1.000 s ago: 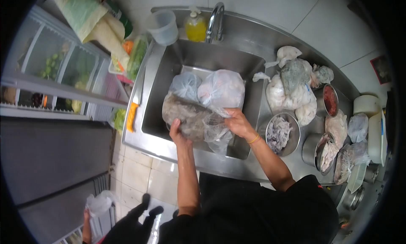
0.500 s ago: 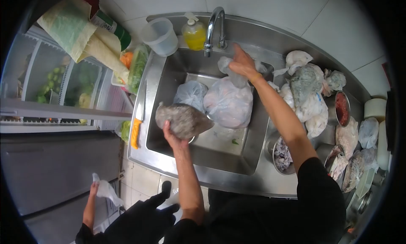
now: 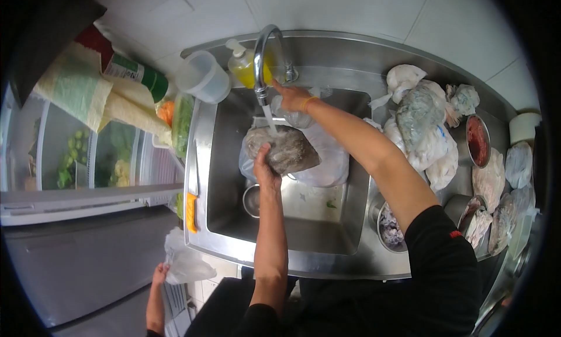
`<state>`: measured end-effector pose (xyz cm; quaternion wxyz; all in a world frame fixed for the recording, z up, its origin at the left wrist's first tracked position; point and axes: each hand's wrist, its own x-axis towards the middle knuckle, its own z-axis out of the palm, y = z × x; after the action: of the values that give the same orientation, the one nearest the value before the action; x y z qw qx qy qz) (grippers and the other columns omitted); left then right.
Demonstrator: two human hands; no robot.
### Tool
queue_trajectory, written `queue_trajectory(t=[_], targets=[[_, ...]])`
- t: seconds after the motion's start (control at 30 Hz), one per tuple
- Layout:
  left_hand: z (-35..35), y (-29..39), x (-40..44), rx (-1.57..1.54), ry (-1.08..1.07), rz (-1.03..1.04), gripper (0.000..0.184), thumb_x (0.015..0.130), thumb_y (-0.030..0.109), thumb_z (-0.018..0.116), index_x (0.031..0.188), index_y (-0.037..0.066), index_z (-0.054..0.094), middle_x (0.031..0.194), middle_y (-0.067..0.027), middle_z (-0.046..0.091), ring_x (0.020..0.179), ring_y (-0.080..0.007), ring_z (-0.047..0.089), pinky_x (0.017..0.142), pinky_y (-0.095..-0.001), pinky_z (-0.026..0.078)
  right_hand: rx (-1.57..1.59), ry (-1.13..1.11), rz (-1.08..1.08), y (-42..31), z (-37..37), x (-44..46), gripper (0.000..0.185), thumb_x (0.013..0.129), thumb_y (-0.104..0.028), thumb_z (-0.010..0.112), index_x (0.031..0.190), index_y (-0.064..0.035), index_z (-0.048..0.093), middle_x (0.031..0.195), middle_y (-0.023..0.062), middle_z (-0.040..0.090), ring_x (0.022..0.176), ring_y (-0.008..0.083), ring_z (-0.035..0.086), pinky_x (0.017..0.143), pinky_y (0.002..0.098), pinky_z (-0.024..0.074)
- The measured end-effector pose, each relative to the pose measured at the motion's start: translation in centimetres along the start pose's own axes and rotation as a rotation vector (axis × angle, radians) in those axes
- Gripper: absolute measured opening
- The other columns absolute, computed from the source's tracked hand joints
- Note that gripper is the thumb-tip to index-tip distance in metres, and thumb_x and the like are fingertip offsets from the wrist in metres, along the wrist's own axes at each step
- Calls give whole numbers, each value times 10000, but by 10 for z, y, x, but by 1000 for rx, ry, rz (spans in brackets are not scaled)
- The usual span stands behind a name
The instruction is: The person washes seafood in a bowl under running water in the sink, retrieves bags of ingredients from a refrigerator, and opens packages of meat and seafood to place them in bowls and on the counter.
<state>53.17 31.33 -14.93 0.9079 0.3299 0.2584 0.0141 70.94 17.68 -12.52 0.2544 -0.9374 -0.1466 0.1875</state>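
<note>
My left hand (image 3: pixel 266 168) grips a grey-brown frozen-looking lump (image 3: pixel 286 151), wide at one end and pointed at the other. Water runs from the curved faucet (image 3: pixel 261 74) onto its top. By the base of the faucet, my right hand (image 3: pixel 295 98) stretches its index finger out, while a crumpled clear plastic bag (image 3: pixel 299 118) hangs from its other fingers. Beneath the lump, a large filled plastic bag (image 3: pixel 334 160) lies in the steel sink (image 3: pixel 234 214). A second filled bag is mostly hidden behind the lump.
A knife with an orange handle (image 3: pixel 191 211) lies on the left rim. Behind stand a clear tub (image 3: pixel 205 78) and a yellow soap bottle (image 3: pixel 242 65). Bagged food (image 3: pixel 423 118) and metal bowls (image 3: pixel 478 141) crowd the right. Another person's hand (image 3: pixel 160 272) holds a plastic bag (image 3: pixel 186 261).
Water now flows from the faucet. My left hand has brought the lump right and up, under the stream. My right hand has shifted left towards the faucet base.
</note>
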Motion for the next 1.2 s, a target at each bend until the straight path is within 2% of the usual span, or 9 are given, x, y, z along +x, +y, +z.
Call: queue_trajectory(t=[0.03, 0.23, 0.5, 0.57, 0.63, 0.77, 0.9, 1.03, 1.2], targets=[[2, -3, 5, 30, 1, -9, 480, 737, 176, 685, 1156, 4, 524, 1078, -110, 589, 1001, -265, 571, 907, -396, 456, 91, 71, -21, 7, -4, -8, 663, 745, -84, 431, 1395, -195, 358, 1225, 202, 538, 1135, 328, 515, 982, 398, 380], [1, -15, 27, 134, 19, -44, 403, 775, 214, 627, 1112, 1, 570, 1043, -114, 604, 968, -255, 592, 868, -371, 484, 351, 328, -77, 26, -55, -64, 319, 746, -142, 475, 986, -80, 676, 1011, 176, 643, 939, 350, 604, 848, 394, 470], [-8, -12, 37, 193, -86, -15, 483, 759, 290, 597, 1156, 24, 533, 1060, -129, 598, 960, -300, 603, 825, -430, 520, 859, 588, -297, 38, -143, -216, 269, 757, -60, 510, 980, 17, 639, 824, 99, 655, 673, 161, 564, 621, 274, 450], [-6, -8, 30, 121, -67, -66, 422, 763, 270, 618, 1115, 47, 557, 1031, -112, 608, 941, -279, 610, 804, -417, 528, 1080, 550, 17, 37, -162, -275, 283, 782, -51, 514, 1033, 34, 615, 824, 68, 652, 680, 120, 554, 562, 233, 407], [-16, -7, 32, 40, -89, -70, 412, 765, 289, 633, 1113, 79, 564, 1040, -99, 610, 950, -268, 608, 794, -424, 528, 1136, 649, -17, 52, -165, -324, 319, 799, -36, 506, 1102, 32, 581, 894, 66, 637, 715, 90, 556, 536, 206, 366], [-4, 1, 9, -127, -97, -51, 511, 770, 335, 612, 1199, 76, 511, 1159, -112, 565, 1059, -307, 553, 921, -496, 449, 1301, 1076, 146, 64, -149, -423, 407, 794, -19, 498, 1196, 35, 508, 1067, 112, 596, 863, 152, 602, 563, 219, 410], [-12, 2, 17, -321, -134, -95, 598, 754, 396, 591, 1260, 102, 469, 1240, -114, 513, 1142, -320, 495, 952, -515, 409, 1368, 1320, 280, 61, -111, -504, 502, 776, -38, 516, 1269, 29, 452, 1165, 105, 575, 1059, 209, 557, 949, 315, 406], [-17, -2, 40, -152, 159, 43, 675, 677, 480, 583, 1251, 140, 485, 1198, -78, 535, 1097, -276, 508, 873, -474, 419, 1330, 1385, 278, 18, -88, -525, 485, 748, -32, 486, 1224, 61, 477, 1128, 121, 573, 1025, 209, 555, 932, 293, 408], [-11, -1, 57, -321, 183, -138, 674, 561, 422, 653, 1166, 142, 560, 1165, -63, 565, 1058, -271, 528, 814, -435, 442, 1308, 1244, 488, -3, -38, -543, 227, 764, -25, 526, 969, -53, 618, 751, -19, 599, 529, 33, 463, 460, 176, 355]])
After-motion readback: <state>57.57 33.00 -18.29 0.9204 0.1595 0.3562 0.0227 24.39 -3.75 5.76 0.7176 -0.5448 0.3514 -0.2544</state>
